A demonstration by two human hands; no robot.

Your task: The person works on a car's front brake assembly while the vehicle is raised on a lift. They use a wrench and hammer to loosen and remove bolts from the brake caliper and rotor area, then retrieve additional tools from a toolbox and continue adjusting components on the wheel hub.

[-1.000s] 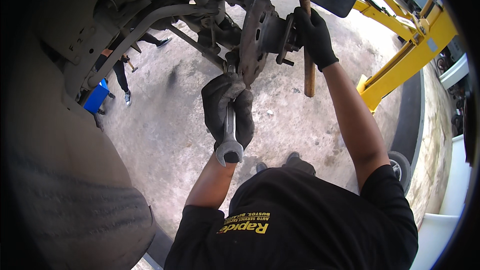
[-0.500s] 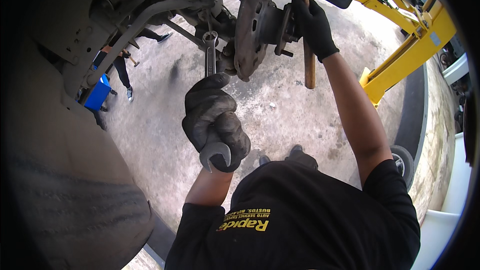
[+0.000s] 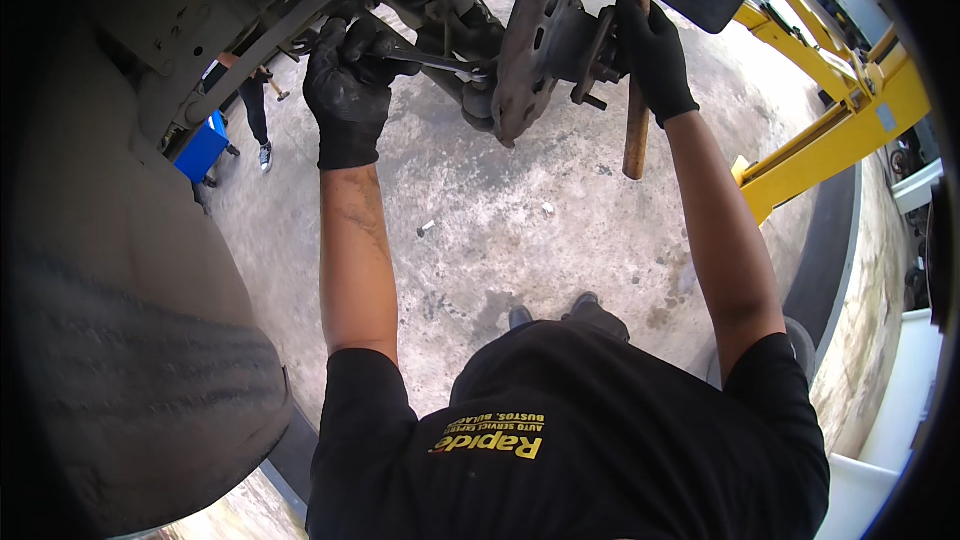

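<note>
My left hand (image 3: 345, 95), in a black glove, is closed around a combination wrench (image 3: 440, 62) below the suspension arms. The wrench lies nearly level, and its far end meets the parts beside the rusty brake disc (image 3: 530, 50). My right hand (image 3: 658, 60), also gloved, is wrapped round the wooden handle of a hammer (image 3: 637, 135) that hangs roughly upright. Its dark head is partly cut off by the top edge. The right fingers are close against the wheel hub (image 3: 597, 60) with its studs, and the handle partly hides them.
A curved suspension arm (image 3: 290, 30) and a large dark body panel (image 3: 150, 320) fill the left side. At right stands a yellow lift post (image 3: 840, 150). Another person (image 3: 255, 105) holding a hammer stands beyond the frame, near a blue cart (image 3: 203, 147). A small object (image 3: 427, 228) lies on the floor.
My left hand has moved up and left, turning the wrench from upright to nearly level, its end now beside the disc. My right hand keeps its hold on the hammer.
</note>
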